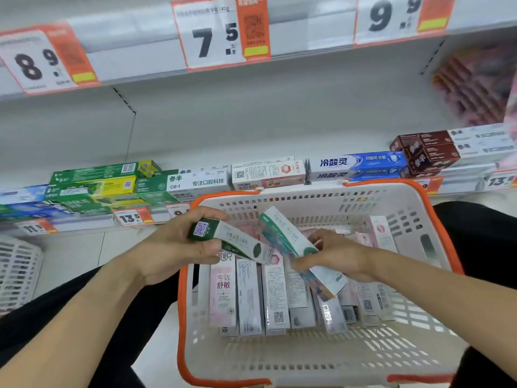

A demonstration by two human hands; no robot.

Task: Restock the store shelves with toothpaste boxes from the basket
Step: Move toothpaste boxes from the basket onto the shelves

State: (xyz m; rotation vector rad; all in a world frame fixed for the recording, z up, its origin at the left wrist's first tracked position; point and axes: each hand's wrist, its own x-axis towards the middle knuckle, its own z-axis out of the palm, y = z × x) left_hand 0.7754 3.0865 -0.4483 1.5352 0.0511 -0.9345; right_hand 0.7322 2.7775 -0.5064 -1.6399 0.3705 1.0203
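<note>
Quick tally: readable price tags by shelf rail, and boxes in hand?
Price tags on the upper rail: 3, namely 8.9, 7.5, 9.9
Boxes in hand: 2, a green-ended box in the left hand, a teal-edged box in the right hand
Total: 5

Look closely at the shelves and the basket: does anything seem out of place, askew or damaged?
Nothing looks damaged. Mildly untidy: the green boxes at the left of the lower shelf sit in an uneven, skewed stack. The boxes in the basket lie jumbled. Each hand, left hand and right hand, holds a tilted box.
</note>
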